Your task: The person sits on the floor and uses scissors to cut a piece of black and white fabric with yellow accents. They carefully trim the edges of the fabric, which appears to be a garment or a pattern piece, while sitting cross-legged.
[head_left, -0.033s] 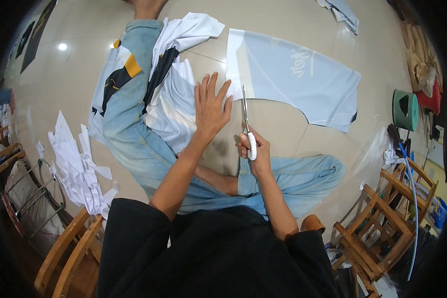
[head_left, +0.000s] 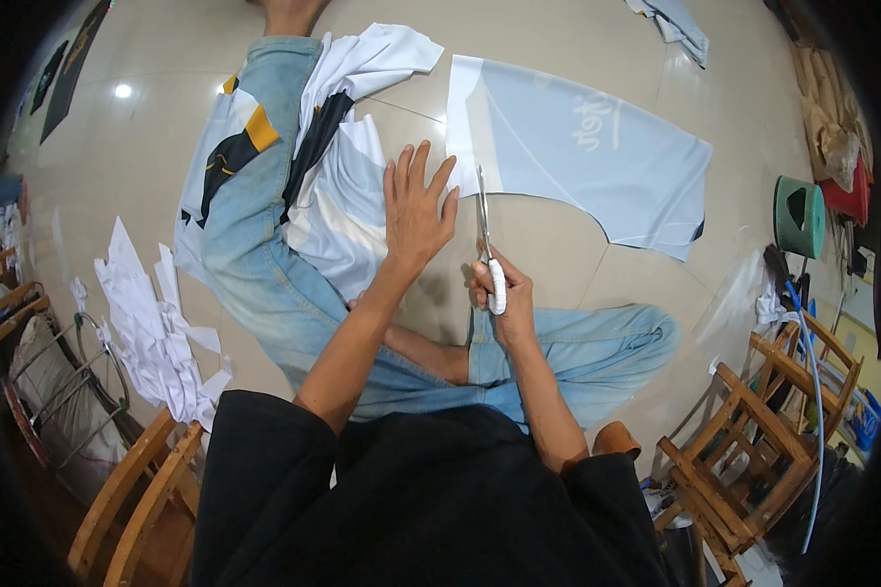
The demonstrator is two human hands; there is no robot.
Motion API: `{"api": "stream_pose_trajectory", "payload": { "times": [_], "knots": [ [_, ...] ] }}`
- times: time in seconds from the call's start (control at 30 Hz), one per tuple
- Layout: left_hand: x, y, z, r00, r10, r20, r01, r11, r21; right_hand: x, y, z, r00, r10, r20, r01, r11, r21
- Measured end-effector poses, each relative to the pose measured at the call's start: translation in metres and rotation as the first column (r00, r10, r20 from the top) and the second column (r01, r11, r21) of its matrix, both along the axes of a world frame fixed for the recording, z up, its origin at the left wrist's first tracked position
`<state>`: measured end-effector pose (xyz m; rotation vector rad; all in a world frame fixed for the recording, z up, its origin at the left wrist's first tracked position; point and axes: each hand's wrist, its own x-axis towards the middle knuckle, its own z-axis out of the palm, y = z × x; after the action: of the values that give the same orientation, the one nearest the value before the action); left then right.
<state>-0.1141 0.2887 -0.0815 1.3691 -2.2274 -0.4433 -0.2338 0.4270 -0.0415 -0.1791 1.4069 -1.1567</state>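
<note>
My right hand (head_left: 508,305) is closed around the white-wrapped handle of a pair of scissors (head_left: 486,227). The blades point away from me and look nearly together. Their tips reach the near left edge of a light blue panel of cloth (head_left: 607,161) with a white band along its left side, lying flat on the floor. Fingers spread, my left hand (head_left: 419,213) is just left of the scissors, its fingertips near the panel's white band. Whether it presses on cloth or floor I cannot tell. A crumpled white and pale blue cloth (head_left: 347,196) with black parts lies beside it, against my outstretched leg.
White cloth scraps (head_left: 152,323) are heaped on the tiled floor at the left. Wooden frames (head_left: 137,499) stand at lower left, with a wooden chair-like frame (head_left: 744,460) at lower right. A green roll (head_left: 799,217) stands far right; folded cloth (head_left: 677,27) lies at the top right.
</note>
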Motion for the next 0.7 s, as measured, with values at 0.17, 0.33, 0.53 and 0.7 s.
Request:
{"api": "stream_pose_trajectory", "payload": {
  "times": [0.17, 0.33, 0.53, 0.7],
  "knots": [
    [0.0002, -0.0002, -0.0011, 1.000, -0.003, -0.011, 0.003, 1.000, 0.006, 0.0007, -0.0040, 0.0003, 1.000, -0.006, -0.015, 0.006, 1.000, 0.024],
    [0.0000, -0.0005, -0.0014, 1.000, -0.001, -0.006, 0.001, 1.000, 0.012, -0.0003, -0.0037, -0.0040, 0.999, 0.011, -0.052, -0.010, 1.000, 0.020],
    [0.0007, -0.0001, -0.0007, 1.000, 0.003, -0.003, -0.003, 1.000, 0.018, -0.0016, -0.0042, -0.0009, 0.995, 0.065, -0.076, -0.061, 0.996, 0.060],
    [0.0014, -0.0001, -0.0018, 1.000, 0.001, 0.017, -0.001, 1.000, 0.008, -0.0016, -0.0080, 0.0051, 1.000, 0.012, -0.028, -0.011, 0.999, 0.037]
  ]
}}
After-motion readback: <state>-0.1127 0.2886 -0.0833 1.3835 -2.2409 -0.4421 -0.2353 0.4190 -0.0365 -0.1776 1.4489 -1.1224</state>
